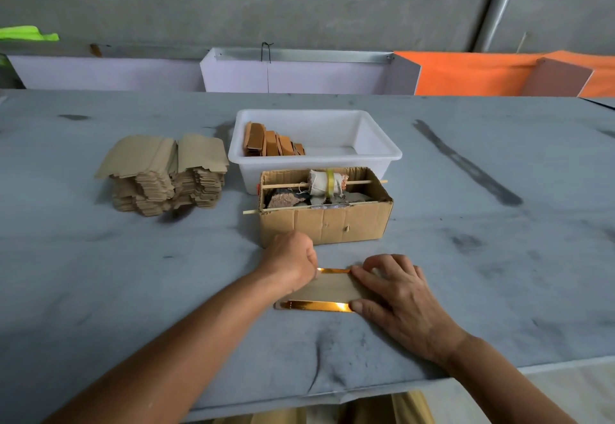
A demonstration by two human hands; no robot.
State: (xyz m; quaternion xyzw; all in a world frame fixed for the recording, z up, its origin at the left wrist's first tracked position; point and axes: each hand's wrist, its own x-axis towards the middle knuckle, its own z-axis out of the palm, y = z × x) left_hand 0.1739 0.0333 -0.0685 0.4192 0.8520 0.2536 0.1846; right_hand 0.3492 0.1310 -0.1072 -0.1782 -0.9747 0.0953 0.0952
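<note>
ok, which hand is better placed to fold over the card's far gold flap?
Left, probably. The left hand has curled fingers at the left end of the far gold flap, seemingly pinching it. The right hand presses flat on the right end of the card, pinning it to the table; best left there.

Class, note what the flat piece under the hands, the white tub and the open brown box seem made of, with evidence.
The flat piece looks like thin card: matt tan face, flaps glinting like gold foil. The white tub seems plastic: smooth, moulded rim. The brown box is probably cardboard: matt, creased walls.
</note>
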